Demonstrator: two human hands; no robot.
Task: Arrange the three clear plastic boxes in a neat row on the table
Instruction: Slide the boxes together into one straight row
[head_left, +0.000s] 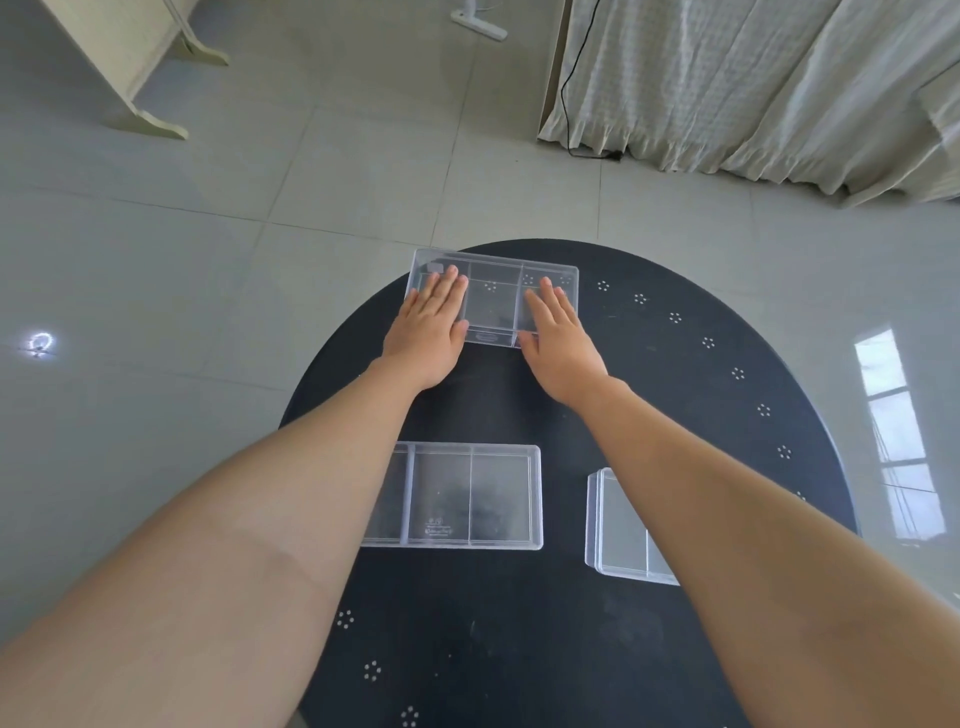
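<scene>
Three clear plastic boxes lie on a round black table (701, 395). The far box (496, 301), divided into three compartments, sits at the table's far edge. My left hand (431, 327) lies flat on its left end and my right hand (558, 338) lies flat on its right end, fingers stretched out, thumbs at its near side. A second divided box (467, 496) rests nearer to me, its left part hidden under my left forearm. The third box (618, 525) stands to the right, partly hidden by my right forearm.
The far box's left corner reaches the table's rim above the grey tiled floor (208, 312). A bed with a white valance (753, 93) and a black cable stands at the back right. A cream furniture leg (145, 67) is at the back left.
</scene>
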